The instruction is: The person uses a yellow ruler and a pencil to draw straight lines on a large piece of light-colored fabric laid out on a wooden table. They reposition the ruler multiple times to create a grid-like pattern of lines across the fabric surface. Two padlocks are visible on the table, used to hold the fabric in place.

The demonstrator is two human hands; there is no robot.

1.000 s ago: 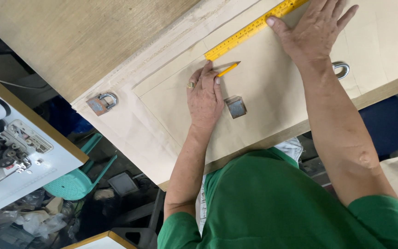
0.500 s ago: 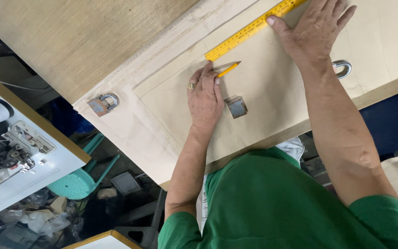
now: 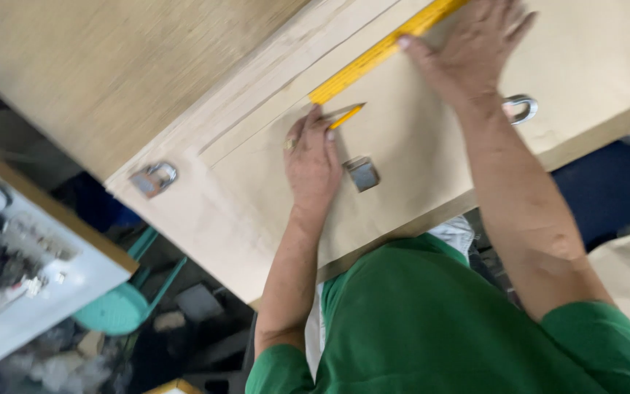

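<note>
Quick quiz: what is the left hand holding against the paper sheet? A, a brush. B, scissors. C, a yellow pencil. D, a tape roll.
C: the left hand grips a yellow pencil beside the yellow ruler, which the right hand presses down.

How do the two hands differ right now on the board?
The left hand is curled around a yellow pencil; the right hand lies flat, fingers spread, pressing the yellow ruler. The left sits nearer the body, the right farther out. Both rest on the pale sheet.
</note>
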